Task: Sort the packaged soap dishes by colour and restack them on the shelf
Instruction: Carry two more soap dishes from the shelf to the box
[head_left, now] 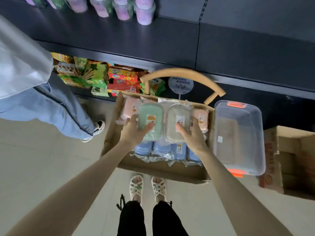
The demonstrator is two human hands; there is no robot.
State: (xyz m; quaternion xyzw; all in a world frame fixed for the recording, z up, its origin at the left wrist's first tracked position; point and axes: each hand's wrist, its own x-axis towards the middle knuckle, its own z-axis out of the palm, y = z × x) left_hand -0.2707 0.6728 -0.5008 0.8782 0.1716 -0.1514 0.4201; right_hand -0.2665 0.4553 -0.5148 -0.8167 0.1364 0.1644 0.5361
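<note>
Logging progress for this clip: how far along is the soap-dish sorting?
Done: inside the cardboard box, blue packs sit in a near row and pink packs at the far side. In hand: the left hand holds a green pack, the right hand a beige pack. Left: nothing is restacked on the dark shelf yet.

Cardboard box (162, 171) sits in front of the shelf (153, 36). Row of packs (179, 149) along its near edge, one pack in each far corner, left pack (150, 116) and right pack (179, 120) side by side over the middle. Plastic bin (238, 133) just beside its right edge, carton (293, 160) further right.
</note>
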